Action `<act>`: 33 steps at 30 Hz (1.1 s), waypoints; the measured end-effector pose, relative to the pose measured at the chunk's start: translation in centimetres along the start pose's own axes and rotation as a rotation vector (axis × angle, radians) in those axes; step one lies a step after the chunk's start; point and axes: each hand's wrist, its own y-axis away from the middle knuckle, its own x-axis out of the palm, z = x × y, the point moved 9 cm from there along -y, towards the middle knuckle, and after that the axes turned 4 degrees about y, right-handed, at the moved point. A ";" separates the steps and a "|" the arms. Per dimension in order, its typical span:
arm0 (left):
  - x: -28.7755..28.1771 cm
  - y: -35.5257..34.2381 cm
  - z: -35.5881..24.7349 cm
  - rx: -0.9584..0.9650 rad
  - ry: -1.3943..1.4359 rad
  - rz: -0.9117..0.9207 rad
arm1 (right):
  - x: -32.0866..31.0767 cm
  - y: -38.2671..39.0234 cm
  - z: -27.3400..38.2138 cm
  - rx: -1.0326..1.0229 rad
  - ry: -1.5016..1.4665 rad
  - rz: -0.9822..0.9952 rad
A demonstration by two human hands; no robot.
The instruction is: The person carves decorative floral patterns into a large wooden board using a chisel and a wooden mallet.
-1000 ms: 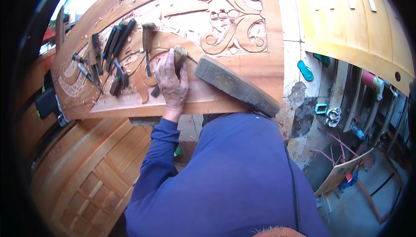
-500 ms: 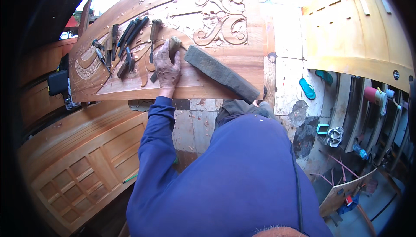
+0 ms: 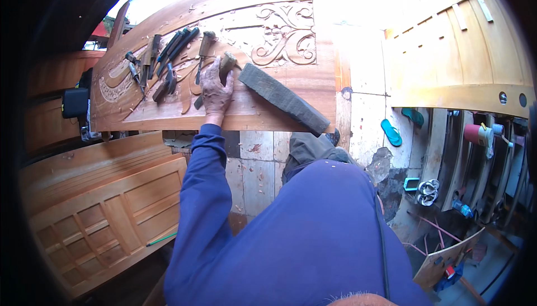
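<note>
One hand only is showing: the left hand (image 3: 216,91), reaching away from the body on a long blue sleeve (image 3: 196,194) and lying knuckles-up on the carved wooden panel (image 3: 279,91). Its fingers are curling down around a wooden-handled chisel (image 3: 225,63), closing on the handle, with the tool lying low against the board near the middle of the panel. The right hand is staying out of view, so its grip cannot be told. Judging from this, the carving stroke is being set up rather than struck: the blade is being placed, and the next move would be calling for a steady hold and something to drive the handle. Just right of the hand, a dark, rough wooden block (image 3: 284,97) is lying slantwise on the panel, touching it. Farther left, a row of spare chisels (image 3: 165,63) is resting across the unfinished scrollwork. Beyond the hand, the finished floral relief (image 3: 285,32) is sitting near the panel's far edge.
</note>
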 end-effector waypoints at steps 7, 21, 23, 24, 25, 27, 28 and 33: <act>-1.0 0.5 -0.3 -0.014 -0.006 -0.021 | 0.3 0.2 -0.7 -0.039 -0.006 0.008; -2.0 0.6 -0.7 0.095 -0.151 -0.173 | 0.7 -1.0 -2.7 -0.174 -0.090 0.054; -2.4 -0.6 -0.8 0.094 -0.187 -0.226 | -0.3 -1.9 -2.9 -0.190 -0.119 0.023; -3.0 -1.7 -0.5 0.080 -0.158 -0.255 | -1.0 -2.4 -3.1 -0.182 -0.132 -0.007; -3.5 -3.1 0.2 0.029 -0.177 -0.259 | -1.9 -3.1 -3.0 -0.174 -0.148 -0.046; -4.1 -5.3 3.5 -0.051 -0.226 -0.288 | -6.8 -7.0 -1.9 0.008 -0.049 -0.207; -4.2 -6.6 4.8 -0.112 -0.179 -0.292 | -9.0 -9.4 -0.6 0.089 -0.020 -0.294; -1.3 -8.6 12.2 -0.234 -0.016 -0.213 | -8.2 -24.3 8.6 0.046 -0.235 -0.342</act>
